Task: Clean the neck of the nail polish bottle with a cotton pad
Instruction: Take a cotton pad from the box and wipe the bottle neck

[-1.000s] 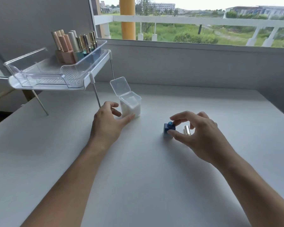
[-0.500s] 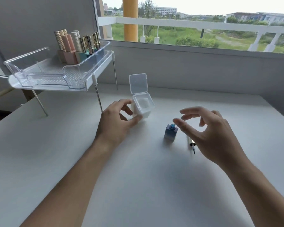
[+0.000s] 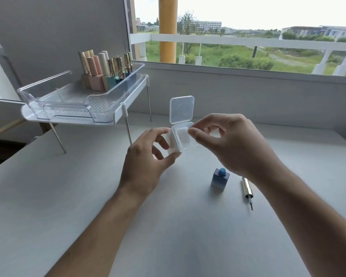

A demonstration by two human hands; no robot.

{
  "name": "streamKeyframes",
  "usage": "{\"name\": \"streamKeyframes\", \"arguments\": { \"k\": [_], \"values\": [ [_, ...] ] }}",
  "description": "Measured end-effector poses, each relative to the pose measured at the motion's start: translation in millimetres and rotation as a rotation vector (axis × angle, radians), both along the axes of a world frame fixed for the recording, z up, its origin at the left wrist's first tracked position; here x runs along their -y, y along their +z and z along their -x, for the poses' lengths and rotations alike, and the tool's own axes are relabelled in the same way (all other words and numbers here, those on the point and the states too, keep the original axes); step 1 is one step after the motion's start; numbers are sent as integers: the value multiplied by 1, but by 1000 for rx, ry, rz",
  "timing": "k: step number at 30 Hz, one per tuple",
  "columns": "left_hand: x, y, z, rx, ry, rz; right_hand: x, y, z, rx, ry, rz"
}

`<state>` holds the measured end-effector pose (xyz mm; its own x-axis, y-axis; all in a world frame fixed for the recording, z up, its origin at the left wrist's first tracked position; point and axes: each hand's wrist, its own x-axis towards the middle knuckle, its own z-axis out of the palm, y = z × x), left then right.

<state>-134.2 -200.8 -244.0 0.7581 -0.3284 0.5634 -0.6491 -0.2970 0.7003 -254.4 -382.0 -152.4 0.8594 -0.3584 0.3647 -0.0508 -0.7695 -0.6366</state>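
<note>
Since the earlier frame the clear pad box (image 3: 183, 136) has come up off the tabletop (image 3: 48, 196) and the right hand (image 3: 231, 144) has crossed over from the bottle to meet it. Left hand (image 3: 148, 162): grip closed around the lower body of the box, thumb at the near corner, fingers behind, holding it raised and tipped toward the camera, presumably so the mouth is easy to reach. Hinged lid (image 3: 181, 109) stands open, upright behind the mouth. Right hand: thumb and forefinger narrowed to a pinch at the right rim of the box, over the white cotton pad (image 3: 181, 135) on top of the stack; whether a pad is actually caught cannot be told. Nail polish bottle (image 3: 220, 179), dark blue, stands upright and uncapped on the tabletop below the right wrist, neck exposed and untouched. Its gold cap with brush (image 3: 247, 190) lies flat just beside it to the right, brush tip pointing toward the person. Farther left, a clear tray (image 3: 54, 104) on a legged stand holds other bottles (image 3: 106, 70) at its back. Judgement: pad-fetching step; cleaning not yet begun.
</note>
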Motion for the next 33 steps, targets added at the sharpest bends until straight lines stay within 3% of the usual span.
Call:
{"name": "streamKeyframes", "arguments": {
  "k": [15,33],
  "values": [
    [-6,-4,5,64,-14,-78,-17,-14,-21,-118,-24,-126],
    [-6,1,1,59,1,-81,-15,-16,-31,-71,-57,-106]
  ]
}}
